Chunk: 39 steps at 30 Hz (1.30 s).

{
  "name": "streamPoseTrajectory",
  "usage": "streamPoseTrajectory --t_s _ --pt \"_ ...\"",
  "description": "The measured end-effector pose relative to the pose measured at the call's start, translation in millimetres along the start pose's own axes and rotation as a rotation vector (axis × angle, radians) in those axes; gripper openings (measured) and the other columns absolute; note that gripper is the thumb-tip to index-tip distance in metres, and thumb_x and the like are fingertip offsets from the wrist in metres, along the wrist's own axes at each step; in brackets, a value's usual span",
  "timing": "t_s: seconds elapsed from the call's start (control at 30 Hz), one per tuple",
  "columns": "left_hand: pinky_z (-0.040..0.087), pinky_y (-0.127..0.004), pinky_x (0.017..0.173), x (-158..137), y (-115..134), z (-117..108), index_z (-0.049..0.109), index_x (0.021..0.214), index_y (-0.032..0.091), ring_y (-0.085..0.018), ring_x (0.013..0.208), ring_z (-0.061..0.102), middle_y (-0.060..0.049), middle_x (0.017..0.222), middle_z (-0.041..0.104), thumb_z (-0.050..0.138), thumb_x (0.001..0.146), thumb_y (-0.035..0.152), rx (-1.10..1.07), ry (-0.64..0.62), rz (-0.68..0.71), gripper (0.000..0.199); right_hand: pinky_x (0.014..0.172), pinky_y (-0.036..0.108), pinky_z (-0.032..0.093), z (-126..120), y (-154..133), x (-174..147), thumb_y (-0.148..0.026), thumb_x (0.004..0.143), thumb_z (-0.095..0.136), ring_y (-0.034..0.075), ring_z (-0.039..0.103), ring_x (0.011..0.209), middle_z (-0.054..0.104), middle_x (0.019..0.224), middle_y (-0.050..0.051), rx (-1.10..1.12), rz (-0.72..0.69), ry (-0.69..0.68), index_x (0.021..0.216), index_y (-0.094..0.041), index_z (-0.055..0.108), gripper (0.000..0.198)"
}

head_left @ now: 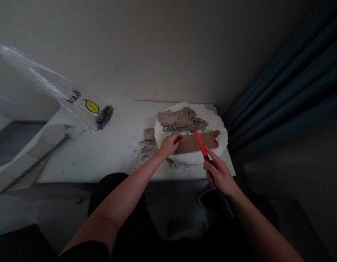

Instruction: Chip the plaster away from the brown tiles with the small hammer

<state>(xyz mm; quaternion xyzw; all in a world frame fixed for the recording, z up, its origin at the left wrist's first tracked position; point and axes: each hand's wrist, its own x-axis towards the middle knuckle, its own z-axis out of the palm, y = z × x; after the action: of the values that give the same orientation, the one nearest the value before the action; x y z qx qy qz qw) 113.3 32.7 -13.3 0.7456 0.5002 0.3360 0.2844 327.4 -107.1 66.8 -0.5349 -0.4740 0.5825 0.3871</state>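
My left hand (170, 144) has its fingers curled at the left end of a brown cardboard strip (195, 142), closed on its edge. In my right hand (218, 171) is a slim red tool with a black handle (201, 142); its exact kind is unclear. The tool's red end crosses the strip and reaches grey crumbly debris (194, 127). The strip lies on a white slab with ragged rounded edges (189, 159). Behind it on the slab sits a piece of torn, peeling brown cardboard (172, 118) with green bits under it.
The slab rests on a white table (122, 145). Left of it are a small grey-brown lump (149, 134) and scattered crumbs. A clear printed plastic bag (83, 105) stands farther left, near a long thin dark rod (34, 163). A dark curtain (294, 83) hangs at right.
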Motion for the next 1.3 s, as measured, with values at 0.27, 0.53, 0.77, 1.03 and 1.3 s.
streamPoseTrajectory --t_s 0.27,0.53,0.77,1.03,1.3 --pt "0.042 -0.026 0.066 -1.6 -5.1 6.8 0.053 0.107 0.019 -0.012 0.067 0.057 -0.003 0.091 0.071 0.064 0.082 0.033 -0.059 0.074 -0.009 0.031 0.030 0.017 0.030 12.4 -11.3 -12.0 -0.037 0.092 0.053 0.005 0.036 0.036 0.048 0.067 -0.007 0.085 0.028 -0.105 0.155 -0.032 0.026 0.069" --pt "0.040 -0.025 0.062 -3.1 -1.4 6.9 0.047 0.106 0.020 -0.010 0.062 0.054 -0.002 0.089 0.071 0.065 0.080 0.032 -0.078 0.068 -0.040 0.034 0.030 0.016 0.029 5.5 -13.1 -5.8 -0.038 0.091 0.055 0.005 0.036 0.037 0.048 0.068 -0.007 0.034 0.053 -0.123 0.155 -0.031 0.025 0.072" --pt "0.041 -0.025 0.064 -3.0 -3.5 8.1 0.046 0.106 0.021 -0.009 0.062 0.054 -0.001 0.088 0.071 0.065 0.080 0.032 -0.078 0.073 -0.022 0.033 0.031 0.017 0.028 7.8 -11.2 -5.8 -0.037 0.092 0.054 0.006 0.034 0.036 0.044 0.061 -0.008 0.015 0.023 -0.119 0.156 -0.030 0.024 0.071" --pt "0.039 -0.024 0.061 -3.2 -7.2 9.1 0.045 0.106 0.021 -0.008 0.057 0.051 0.000 0.088 0.071 0.064 0.081 0.031 -0.098 0.065 -0.018 0.033 0.030 0.017 0.029 12.9 -11.2 -4.5 -0.037 0.092 0.054 0.006 0.035 0.037 0.045 0.063 -0.007 0.015 0.013 -0.102 0.155 -0.030 0.027 0.069" --pt "0.039 -0.024 0.060 -3.3 -6.8 9.7 0.049 0.100 0.020 -0.008 0.057 0.051 0.000 0.090 0.070 0.064 0.081 0.033 -0.062 0.076 -0.008 0.027 0.031 0.016 0.030 13.6 -16.8 -12.1 -0.036 0.094 0.052 0.006 0.034 0.036 0.041 0.058 -0.009 0.022 -0.003 -0.093 0.157 -0.027 0.022 0.070"
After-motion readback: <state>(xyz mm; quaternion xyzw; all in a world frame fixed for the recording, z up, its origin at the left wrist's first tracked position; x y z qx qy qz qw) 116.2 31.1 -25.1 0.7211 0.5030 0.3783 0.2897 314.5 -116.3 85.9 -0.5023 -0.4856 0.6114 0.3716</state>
